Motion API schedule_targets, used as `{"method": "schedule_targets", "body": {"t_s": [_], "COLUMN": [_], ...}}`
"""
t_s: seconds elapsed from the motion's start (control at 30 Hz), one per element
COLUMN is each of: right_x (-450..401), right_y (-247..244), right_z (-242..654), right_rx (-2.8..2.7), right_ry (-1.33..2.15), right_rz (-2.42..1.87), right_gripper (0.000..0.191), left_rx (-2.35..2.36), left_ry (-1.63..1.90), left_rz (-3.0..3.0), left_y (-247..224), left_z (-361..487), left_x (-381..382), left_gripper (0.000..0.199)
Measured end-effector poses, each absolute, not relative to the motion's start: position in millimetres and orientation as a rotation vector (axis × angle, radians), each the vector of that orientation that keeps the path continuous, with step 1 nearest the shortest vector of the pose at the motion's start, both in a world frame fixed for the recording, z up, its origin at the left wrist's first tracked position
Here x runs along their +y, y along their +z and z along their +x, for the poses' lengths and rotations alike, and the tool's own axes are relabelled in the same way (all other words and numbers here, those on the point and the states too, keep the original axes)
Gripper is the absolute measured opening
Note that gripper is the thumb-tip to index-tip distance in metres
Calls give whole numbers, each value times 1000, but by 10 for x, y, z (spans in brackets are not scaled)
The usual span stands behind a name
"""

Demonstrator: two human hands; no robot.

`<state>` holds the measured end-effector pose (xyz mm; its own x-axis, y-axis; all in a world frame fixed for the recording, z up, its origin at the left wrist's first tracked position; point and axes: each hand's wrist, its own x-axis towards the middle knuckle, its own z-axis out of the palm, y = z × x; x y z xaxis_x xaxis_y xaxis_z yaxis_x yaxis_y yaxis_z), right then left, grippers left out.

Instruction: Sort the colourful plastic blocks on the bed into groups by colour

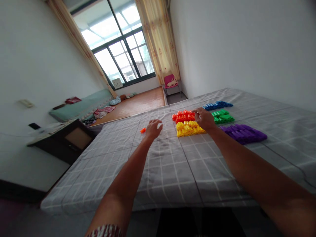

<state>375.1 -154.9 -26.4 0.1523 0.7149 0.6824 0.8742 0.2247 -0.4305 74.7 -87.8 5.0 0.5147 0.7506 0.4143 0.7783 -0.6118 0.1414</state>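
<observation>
My left hand is just above the checked bedsheet with its fingers curved and apart, holding nothing that I can see. A small orange plastic piece lies just to its left. At the right end of a pile of orange-red plastic pieces, my right hand has its fingers curled close together; what is between the fingertips is hidden. In front of that pile lie stacked yellow pieces. Green pieces, blue pieces and purple pieces form separate piles beyond and beside my right wrist.
The grey checked sheet covers the raised surface in front of me. A dark cabinet stands at the left. Further back are a brown mat with cloths at its side, a pink chair and a window. A white wall borders the right.
</observation>
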Motion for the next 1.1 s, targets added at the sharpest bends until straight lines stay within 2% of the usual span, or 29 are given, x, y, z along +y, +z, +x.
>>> {"method": "schedule_targets", "body": {"t_s": [0.13, 0.27, 0.37, 0.87, 0.97, 1.1], "right_x": [-1590, -1685, -1736, -1757, -1756, -1712], "right_y": [-222, -121, -69, -148, -116, -46], "right_z": [3737, 3713, 3678, 3575, 3568, 3615], "right_rx": [-1723, -2184, -2323, -2238, -2135, -1815], "right_ry": [-107, 272, 373, -77, -90, -149], "right_rz": [-1525, -1294, -1191, -1592, -1584, -1515], "right_gripper": [31, 28, 25, 22, 20, 19], "left_rx": [-1760, -1794, -1734, -1866, -1793, -1684], "left_ry": [-468, -291, -232, -327, -491, -897], "left_rz": [-2484, -2533, -2590, -2451, -2509, -2701], "left_y": [-18, -199, -292, -288, -223, -71], "left_z": [14, -302, -349, -304, -187, 219], "left_x": [-466, -267, -229, -276, -347, -454], "left_gripper": [33, 40, 40, 32, 31, 28]}}
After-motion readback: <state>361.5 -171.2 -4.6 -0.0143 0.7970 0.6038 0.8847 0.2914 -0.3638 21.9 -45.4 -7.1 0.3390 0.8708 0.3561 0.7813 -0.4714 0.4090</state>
